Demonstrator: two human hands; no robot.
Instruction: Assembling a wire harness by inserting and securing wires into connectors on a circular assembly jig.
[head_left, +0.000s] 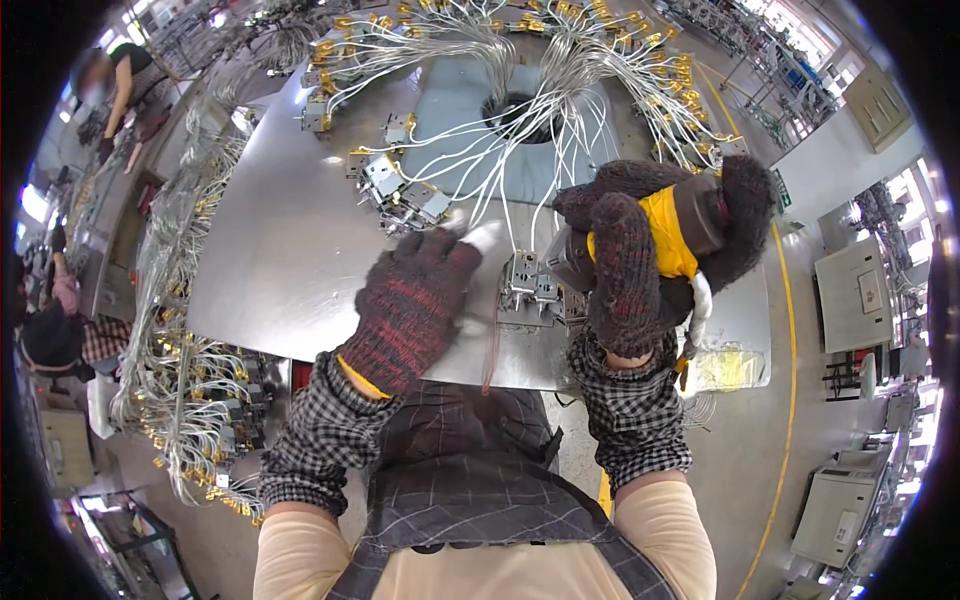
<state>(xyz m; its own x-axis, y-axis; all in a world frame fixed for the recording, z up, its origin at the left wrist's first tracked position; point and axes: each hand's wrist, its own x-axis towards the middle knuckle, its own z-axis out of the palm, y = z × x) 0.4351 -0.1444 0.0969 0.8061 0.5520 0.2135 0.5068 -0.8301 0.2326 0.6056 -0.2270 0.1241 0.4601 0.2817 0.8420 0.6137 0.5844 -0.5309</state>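
Observation:
My left hand (415,305), in a dark red-flecked knit glove, lies flat on the metal tabletop (280,240). Its fingers are stretched out and white covers its thumb and a fingertip. Just beyond it sit several small metal box-shaped parts (400,195) with white wires. To its right, near the table's front edge, stands another group of metal parts (523,275), also wired. My right hand (630,260), gloved alike, is wrapped round a dark power tool (690,220) banded with yellow tape. The tool's front end (570,258) is beside the right-hand metal parts; whether they touch is hidden.
White wires (580,75) with yellow-tipped ends fan out around a dark round hole (520,118) in the tabletop. More wire bundles (200,260) hang along a rack at the left. Two other people (120,90) are at the far left. A yellow floor line (787,330) runs at right.

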